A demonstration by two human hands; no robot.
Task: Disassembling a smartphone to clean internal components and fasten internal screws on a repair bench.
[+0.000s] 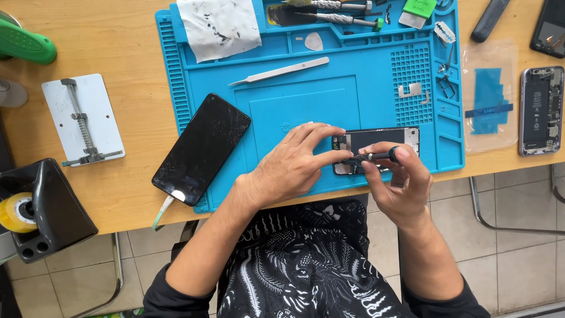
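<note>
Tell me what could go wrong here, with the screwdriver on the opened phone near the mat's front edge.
1. The opened phone lies close to the blue mat's front edge, which is near the table edge; a loosened part could roll off onto the floor.
2. The left hand steadies the phone with fingertips only; if the screwdriver in the right hand slips, it may gouge the exposed internals.
3. The cracked black phone overhangs the mat beside the left forearm; an elbow move might knock it.

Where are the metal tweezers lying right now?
In the head view, the tweezers lie on the blue work mat, upper middle, just below the smudged white cloth and above both hands.
</note>
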